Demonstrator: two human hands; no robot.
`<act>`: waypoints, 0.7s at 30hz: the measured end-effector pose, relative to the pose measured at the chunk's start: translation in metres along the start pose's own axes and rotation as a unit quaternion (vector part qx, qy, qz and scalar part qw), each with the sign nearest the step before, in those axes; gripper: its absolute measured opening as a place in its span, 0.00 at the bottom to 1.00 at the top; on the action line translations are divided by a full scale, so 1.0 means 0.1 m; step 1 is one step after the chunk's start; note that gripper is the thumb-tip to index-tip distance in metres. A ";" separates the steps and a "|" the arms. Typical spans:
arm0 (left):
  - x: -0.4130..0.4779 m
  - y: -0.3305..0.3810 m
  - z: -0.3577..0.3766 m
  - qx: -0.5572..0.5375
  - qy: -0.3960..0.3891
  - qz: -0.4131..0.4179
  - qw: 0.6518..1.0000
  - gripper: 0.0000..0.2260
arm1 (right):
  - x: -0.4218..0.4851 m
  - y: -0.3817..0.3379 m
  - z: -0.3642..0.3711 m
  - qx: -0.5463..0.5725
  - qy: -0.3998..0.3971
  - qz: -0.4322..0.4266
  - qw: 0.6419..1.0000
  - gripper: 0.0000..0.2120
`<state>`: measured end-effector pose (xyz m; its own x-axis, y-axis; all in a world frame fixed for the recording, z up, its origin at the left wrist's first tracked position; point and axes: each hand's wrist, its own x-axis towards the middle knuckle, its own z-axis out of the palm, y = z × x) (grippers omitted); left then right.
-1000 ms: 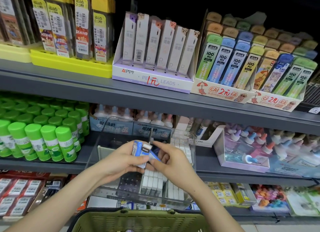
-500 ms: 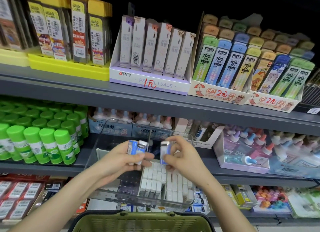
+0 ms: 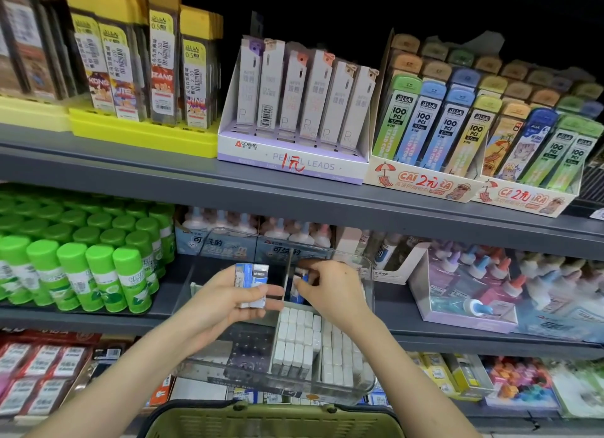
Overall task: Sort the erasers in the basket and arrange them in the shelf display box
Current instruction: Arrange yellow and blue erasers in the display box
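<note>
Olive-green plastic filled the bottom edge, where the basket (image 3: pixel 274 419) stood nearest, just below the shelves. Past its rim sat the clear display box (image 3: pixel 199 369) on the middle shelf. Its right part was packed with rows of white erasers (image 3: pixel 297 346) standing on end, close against each other. Over the box's left part, the left hand (image 3: pixel 225 310) held a small stack of blue-and-white erasers (image 3: pixel 251 285), with the thumb pressed across their front and the fingers curled behind them. Just right of it, the right hand (image 3: pixel 330 290) reached down into the back of the box. Its thumb and fingertips pinched a single eraser (image 3: pixel 300 290) in a blue sleeve, just behind the white rows. Whether this one touched the box floor could not be told. Left of the box stood green-capped glue sticks (image 3: pixel 98 274). Farther up, on the shelf above, a white box of pencil leads (image 3: pixel 294 156) stood upright.
</note>
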<state>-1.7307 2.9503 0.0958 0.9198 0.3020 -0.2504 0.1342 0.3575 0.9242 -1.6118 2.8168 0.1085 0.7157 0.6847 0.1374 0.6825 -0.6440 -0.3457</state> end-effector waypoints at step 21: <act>0.04 -0.02 -0.05 -0.009 -0.012 -0.008 1.000 0.12 | 0.25 0.14 0.11 -0.259 0.066 -0.046 0.963 0.19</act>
<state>-1.7289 2.9551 0.0912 0.9261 0.2760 -0.2573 0.1415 0.3781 0.9149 -1.5854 2.8286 0.0970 0.6379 0.7198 0.2738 0.7020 -0.6897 0.1776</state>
